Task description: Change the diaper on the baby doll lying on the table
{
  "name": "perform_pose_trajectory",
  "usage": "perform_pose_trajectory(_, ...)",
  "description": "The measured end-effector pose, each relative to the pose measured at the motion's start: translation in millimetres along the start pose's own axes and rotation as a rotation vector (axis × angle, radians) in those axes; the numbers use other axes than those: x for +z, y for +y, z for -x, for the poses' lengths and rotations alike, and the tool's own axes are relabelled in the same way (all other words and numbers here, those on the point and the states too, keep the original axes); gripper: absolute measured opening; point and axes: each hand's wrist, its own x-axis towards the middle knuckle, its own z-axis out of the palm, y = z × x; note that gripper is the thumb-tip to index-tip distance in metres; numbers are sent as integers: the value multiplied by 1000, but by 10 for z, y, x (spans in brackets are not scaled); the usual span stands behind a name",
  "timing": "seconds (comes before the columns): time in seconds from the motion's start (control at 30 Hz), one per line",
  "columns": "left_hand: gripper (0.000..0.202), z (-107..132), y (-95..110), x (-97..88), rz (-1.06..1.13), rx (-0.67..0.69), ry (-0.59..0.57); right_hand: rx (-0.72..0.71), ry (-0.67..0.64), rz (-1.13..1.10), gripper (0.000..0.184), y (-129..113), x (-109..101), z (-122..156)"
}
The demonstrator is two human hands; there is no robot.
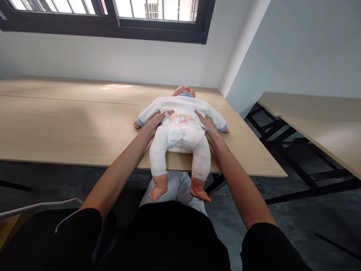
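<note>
Open-palmed, fingers spread: left grip (155, 123) and right grip (206, 126) press either side of a baby doll's (180, 137) waist, seemingly to pin it. Doll lies on its back at the bench's (56, 128) near edge, lower legs overhanging.

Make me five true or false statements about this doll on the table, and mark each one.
The baby doll lies on its back on the wooden table. True.
The left hand rests on the doll's head. False: it rests against the doll's side, near the waist.
Both bare feet extend past the table's edge. True.
The doll wears a dark outfit. False: its white outfit has blue cuffs.
The right hand touches the doll. True.
</note>
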Motion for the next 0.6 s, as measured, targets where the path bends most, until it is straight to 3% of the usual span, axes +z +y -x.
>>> perform_pose_trajectory(0.13,41,22,93,-39,153,-123,-44,-139,-102,-22,53,-87,4,68)
perform_pose_trajectory(0.33,44,174,358,2,272,-72,-2,-271,-22,-49,44,-264,158,324)
perform_pose_trajectory(0.47,51,480,626,89,353,-16,39,-348,-43,-74,49,-372,201,635)
perform_pose_trajectory(0.53,51,716,751,130,344,-33,57,-308,49,-44,60,-362,156,848)
perform_pose_trajectory(0.6,50,984,853,175,321,-63,17,-235,219,-2,76,-279,73,1111)
